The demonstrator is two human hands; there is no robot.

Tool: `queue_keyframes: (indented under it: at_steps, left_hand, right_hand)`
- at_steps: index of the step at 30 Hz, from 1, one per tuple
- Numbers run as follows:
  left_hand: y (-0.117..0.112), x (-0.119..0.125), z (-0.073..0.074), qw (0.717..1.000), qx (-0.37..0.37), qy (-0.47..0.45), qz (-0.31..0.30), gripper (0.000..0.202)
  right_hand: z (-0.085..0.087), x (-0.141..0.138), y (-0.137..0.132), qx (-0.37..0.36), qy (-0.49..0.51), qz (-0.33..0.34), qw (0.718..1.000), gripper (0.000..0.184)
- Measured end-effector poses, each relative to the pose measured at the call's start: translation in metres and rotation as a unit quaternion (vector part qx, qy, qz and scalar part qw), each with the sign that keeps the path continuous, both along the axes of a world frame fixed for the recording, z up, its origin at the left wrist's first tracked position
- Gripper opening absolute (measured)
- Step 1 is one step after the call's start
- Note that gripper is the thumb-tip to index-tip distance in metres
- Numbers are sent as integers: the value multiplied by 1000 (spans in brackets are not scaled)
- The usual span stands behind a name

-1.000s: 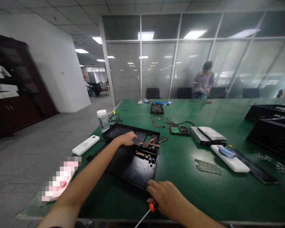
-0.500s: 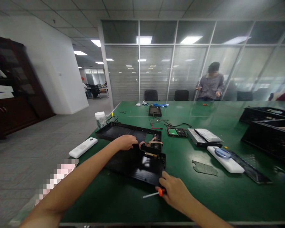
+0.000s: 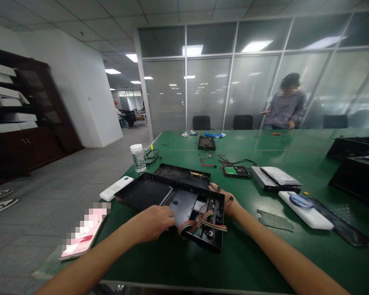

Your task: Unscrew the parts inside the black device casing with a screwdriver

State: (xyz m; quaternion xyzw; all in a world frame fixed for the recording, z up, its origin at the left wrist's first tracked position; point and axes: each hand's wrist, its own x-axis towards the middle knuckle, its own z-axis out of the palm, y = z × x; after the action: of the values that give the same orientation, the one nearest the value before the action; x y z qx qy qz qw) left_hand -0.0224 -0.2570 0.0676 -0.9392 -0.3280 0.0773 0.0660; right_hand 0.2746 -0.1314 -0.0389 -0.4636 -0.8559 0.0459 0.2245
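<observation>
An open black plastic device case [image 3: 147, 192] lies on the green table [image 3: 240, 254] in front of me. Its inside faces up, with a striped ribbon cable [image 3: 203, 221] looping out near its right end. My left hand [image 3: 155, 223] is closed on the case's near edge, fingers curled onto an inner black panel. My right hand [image 3: 227, 200] grips the case's right end from behind, fingers wrapped over the rim. No screwdriver shows in either hand.
Left of the case are a white remote-shaped unit [image 3: 116, 188], a clear bottle [image 3: 139, 157] and a phone [image 3: 83, 239]. To the right lie a circuit board [image 3: 236, 171], a drive [image 3: 275, 177], a white unit [image 3: 306, 205] and black crates [image 3: 356, 172]. A person [image 3: 285, 108] stands at the far side.
The case has been turned round and now lies with its cable end near me. My right hand left the near edge for the case's right end; the orange-handled screwdriver is out of sight.
</observation>
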Motion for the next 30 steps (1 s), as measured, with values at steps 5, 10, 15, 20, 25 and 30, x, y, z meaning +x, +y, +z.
queue_keyframes:
  at_steps: [5, 10, 15, 20, 25, 30]
  left_hand:
    - [-3, -5, -26, 1000, -15, 3, 7, 12]
    - [11, -12, -47, 998, -29, 9, 63, 9]
    - [48, -11, -21, 971, -197, -35, 128, 26]
    - [113, 13, -27, 984, -96, -127, 79, 32]
    - [153, 26, -70, 994, 54, -68, 63, 13]
    - [152, 24, -82, 994, 97, -39, 4, 14]
  right_hand:
    - [-8, 65, 16, 20, -75, -149, 986, 36]
    - [-3, 67, 21, 4, 83, -101, 991, 34]
    - [3, 14, -6, -88, 79, -10, 993, 40]
    - [3, -4, -19, -76, 53, 44, 995, 42]
    - [2, 10, -11, -85, 64, 55, 993, 38]
    - [0, 10, -7, -98, 92, 49, 990, 37]
